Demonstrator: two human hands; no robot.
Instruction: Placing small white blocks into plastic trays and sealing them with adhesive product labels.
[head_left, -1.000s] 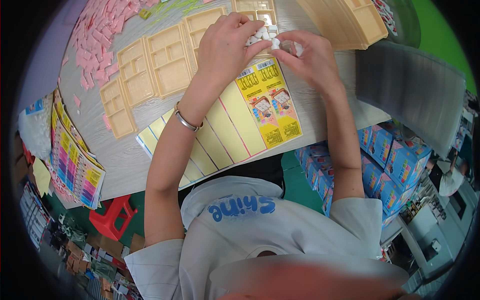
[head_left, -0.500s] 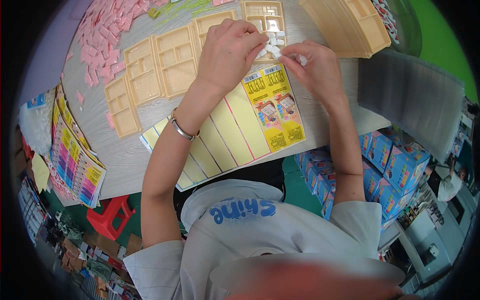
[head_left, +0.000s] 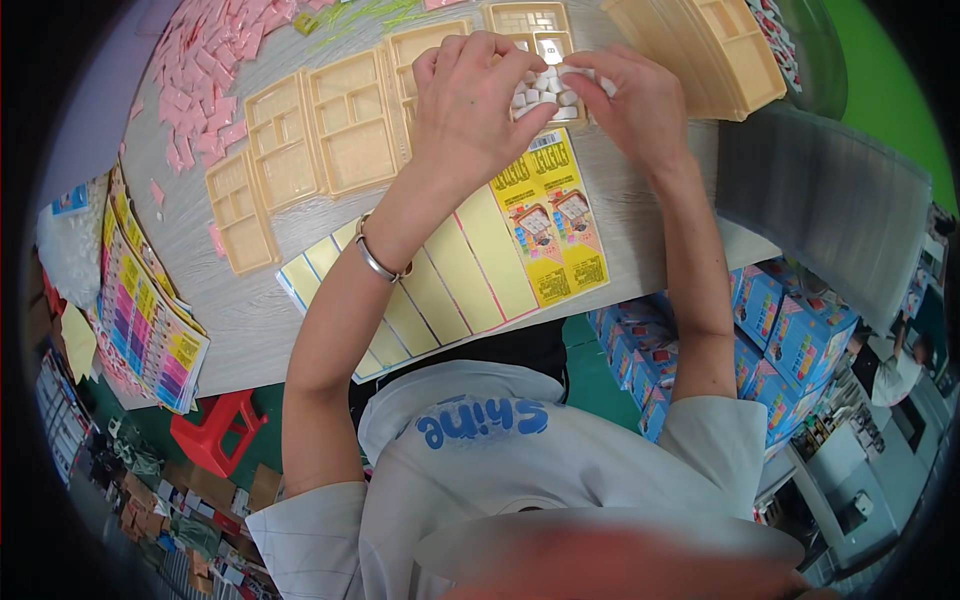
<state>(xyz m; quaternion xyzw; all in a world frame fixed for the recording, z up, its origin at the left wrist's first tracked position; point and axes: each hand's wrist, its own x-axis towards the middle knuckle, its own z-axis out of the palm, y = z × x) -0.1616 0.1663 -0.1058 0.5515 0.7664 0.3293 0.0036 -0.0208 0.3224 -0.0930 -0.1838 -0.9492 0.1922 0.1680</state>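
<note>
Papers in bright colours (head_left: 150, 320) sit in a stack at about 9 o'clock, near the left edge of my table (head_left: 250, 320). Up at 11 o'clock there is a big heap of little pink packets (head_left: 210, 70). Just beside them lie tan plastic trays (head_left: 320, 130) with small boxes inside, side by side in a row (they look bare inside from where I see them).

My left hand (head_left: 470, 110) is up at 12 o'clock. Its fingers are curled over a bunch of small white blocks (head_left: 545, 90), and I wear a silver bracelet (head_left: 378, 262) on that wrist. The white blocks sit over one tan tray at the top middle, right between my two hands. I cannot tell if they lie in the tray or if I lift them a bit.

Under my left arm lie yellow cards (head_left: 440, 280) spread like a fan, and one printed yellow sheet (head_left: 555, 230) with pictures is just below the blocks.

My right hand (head_left: 635, 100) is at 1 o'clock. Its fingertips pinch the white blocks from the other side, touching them.

More tan trays stand in a tall pile (head_left: 700, 50) at 1 o'clock. Blue boxes (head_left: 770, 330) are down past the table edge at 4 o'clock.
</note>
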